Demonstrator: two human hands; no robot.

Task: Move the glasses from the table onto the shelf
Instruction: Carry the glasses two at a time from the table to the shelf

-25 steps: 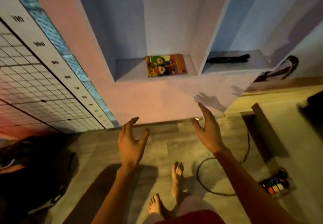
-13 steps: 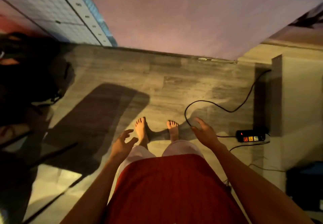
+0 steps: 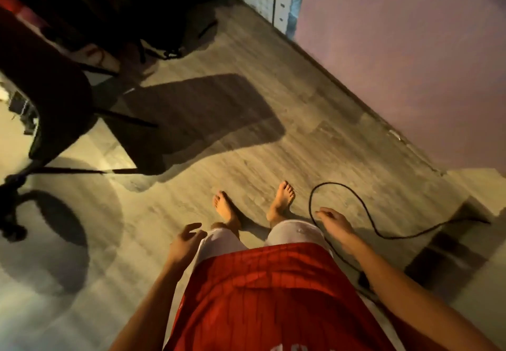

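I look straight down at the floor. My left hand [image 3: 186, 241] hangs beside my left thigh, fingers loosely apart, holding nothing. My right hand [image 3: 332, 220] hangs by my right thigh, also empty with fingers spread. My bare feet [image 3: 227, 208] stand on the grey wood floor [image 3: 219, 145]. Neither the glasses nor the shelf is in view, and no table top can be made out.
A black cable [image 3: 364, 208] loops on the floor right of my feet. A dark chair with thin black legs [image 3: 54, 96] stands at the left, with a round-based stand [image 3: 13, 214] beside it. A pinkish wall [image 3: 410, 49] runs along the upper right.
The view has swung down and leftward, away from the shelf niches, which have left the frame. Both hands have dropped from chest height to my sides, still empty.
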